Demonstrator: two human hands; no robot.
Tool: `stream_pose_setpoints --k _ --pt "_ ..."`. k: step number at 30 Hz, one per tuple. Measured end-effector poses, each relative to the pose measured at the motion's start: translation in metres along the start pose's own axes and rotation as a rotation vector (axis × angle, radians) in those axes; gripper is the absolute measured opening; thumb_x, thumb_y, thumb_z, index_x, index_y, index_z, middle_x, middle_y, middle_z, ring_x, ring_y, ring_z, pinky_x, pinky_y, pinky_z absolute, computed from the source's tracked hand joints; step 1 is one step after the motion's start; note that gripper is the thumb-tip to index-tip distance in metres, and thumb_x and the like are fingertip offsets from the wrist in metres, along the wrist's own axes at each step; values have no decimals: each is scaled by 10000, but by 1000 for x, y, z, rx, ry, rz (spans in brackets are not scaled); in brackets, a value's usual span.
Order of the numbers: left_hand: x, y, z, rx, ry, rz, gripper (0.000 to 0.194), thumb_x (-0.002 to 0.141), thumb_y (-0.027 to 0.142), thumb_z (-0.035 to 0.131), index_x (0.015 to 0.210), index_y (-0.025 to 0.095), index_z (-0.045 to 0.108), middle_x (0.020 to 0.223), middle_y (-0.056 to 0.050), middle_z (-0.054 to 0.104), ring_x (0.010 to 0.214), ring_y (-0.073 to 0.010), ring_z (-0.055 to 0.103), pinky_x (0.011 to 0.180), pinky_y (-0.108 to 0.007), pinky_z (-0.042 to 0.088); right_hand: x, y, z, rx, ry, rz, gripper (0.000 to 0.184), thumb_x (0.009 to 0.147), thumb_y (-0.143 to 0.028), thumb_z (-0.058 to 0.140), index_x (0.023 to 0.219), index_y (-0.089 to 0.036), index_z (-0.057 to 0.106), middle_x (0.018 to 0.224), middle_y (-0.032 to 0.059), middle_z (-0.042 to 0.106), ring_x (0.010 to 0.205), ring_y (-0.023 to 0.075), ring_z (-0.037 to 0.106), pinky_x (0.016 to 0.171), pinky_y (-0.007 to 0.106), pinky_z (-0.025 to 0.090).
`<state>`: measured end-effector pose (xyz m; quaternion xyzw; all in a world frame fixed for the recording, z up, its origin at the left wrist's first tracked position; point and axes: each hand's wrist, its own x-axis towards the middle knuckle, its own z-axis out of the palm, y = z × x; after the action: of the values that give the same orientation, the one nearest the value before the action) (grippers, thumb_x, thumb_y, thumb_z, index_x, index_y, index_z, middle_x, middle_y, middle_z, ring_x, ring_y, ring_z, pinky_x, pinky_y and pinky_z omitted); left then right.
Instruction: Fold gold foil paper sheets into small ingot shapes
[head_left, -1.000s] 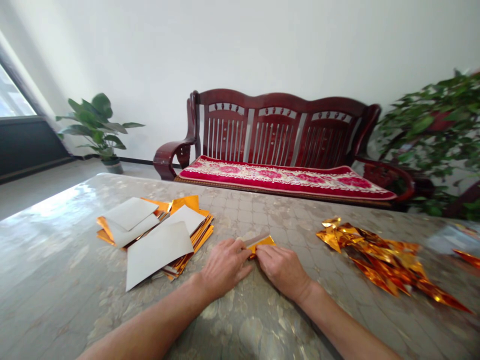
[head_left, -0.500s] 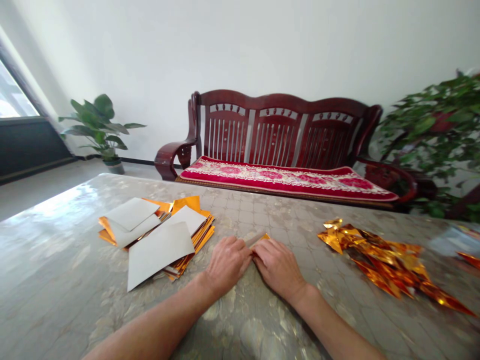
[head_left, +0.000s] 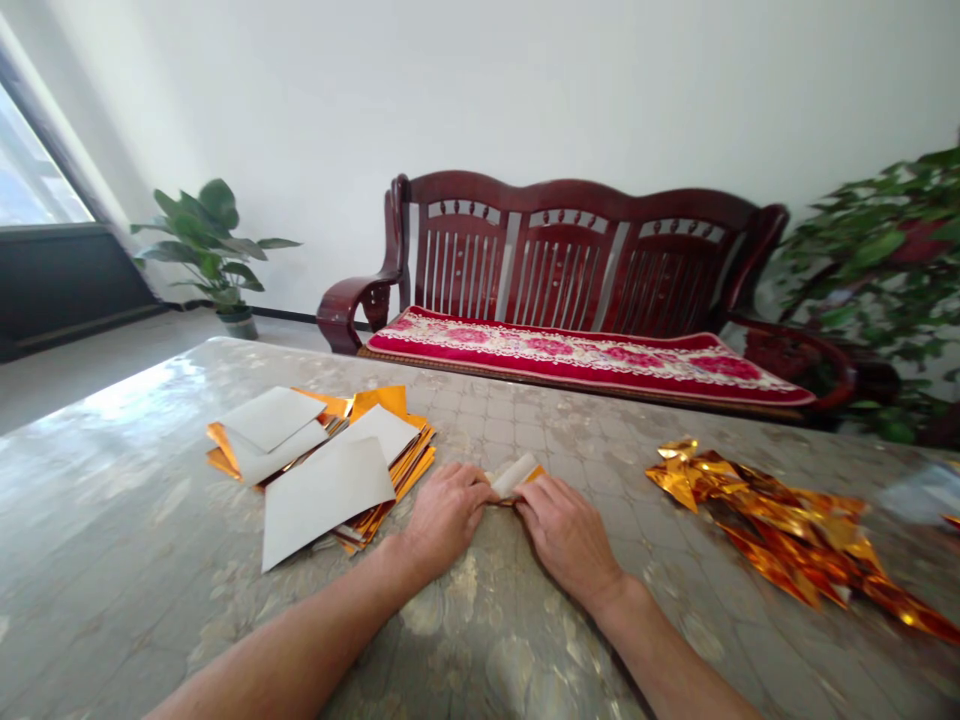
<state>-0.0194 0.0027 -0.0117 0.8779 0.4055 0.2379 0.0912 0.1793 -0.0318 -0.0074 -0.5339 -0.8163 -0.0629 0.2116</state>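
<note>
Between my two hands a partly folded sheet of gold foil paper (head_left: 515,474) rests on the table, its pale side up and a gold corner showing at the right. My left hand (head_left: 448,507) grips its left end with closed fingers. At the right end my right hand (head_left: 562,525) pinches it, fingertips partly hidden behind the knuckles. To the left lies a loose stack of gold foil paper sheets (head_left: 330,500), several with the pale side up. A heap of folded, shiny gold foil pieces (head_left: 780,520) lies at the right.
The table (head_left: 480,640) has a patterned, glossy cover. Behind it stands a dark red wooden bench (head_left: 559,255) with a red floral cushion (head_left: 585,350). A potted plant (head_left: 217,250) is at the left, a leafy plant (head_left: 885,290) at the right. Clear plastic (head_left: 919,493) lies at the right edge.
My hands have moved slightly apart, and more of the paper's pale side shows between them. The whole view has shifted a little, with the surroundings appearing further right.
</note>
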Motion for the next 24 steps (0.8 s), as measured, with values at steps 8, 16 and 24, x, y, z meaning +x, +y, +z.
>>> stream_pose_setpoints --k 8,16,24 --pt "1 0 -3 -56 -4 -51 243 907 132 518 915 237 738 927 -22 697 932 -183 597 863 -296 449 2 -2 0 -50 -7 17 166 993 -275 471 911 -221 605 909 38 631 878 196 573 757 301 394" --pt "1 2 -5 -87 12 -67 212 856 101 555 860 220 731 899 -10 702 916 -174 602 853 -277 444 6 -2 4 -29 -4 67 156 974 -243 497 869 -210 607 921 39 619 907 209 555 772 317 401" --pt "2 3 -6 -97 5 -83 171 833 120 584 853 223 719 896 -5 701 910 -180 608 854 -283 439 7 -1 4 -6 -8 79 146 966 -235 504 863 -213 604 900 40 626 896 212 541 768 323 406"
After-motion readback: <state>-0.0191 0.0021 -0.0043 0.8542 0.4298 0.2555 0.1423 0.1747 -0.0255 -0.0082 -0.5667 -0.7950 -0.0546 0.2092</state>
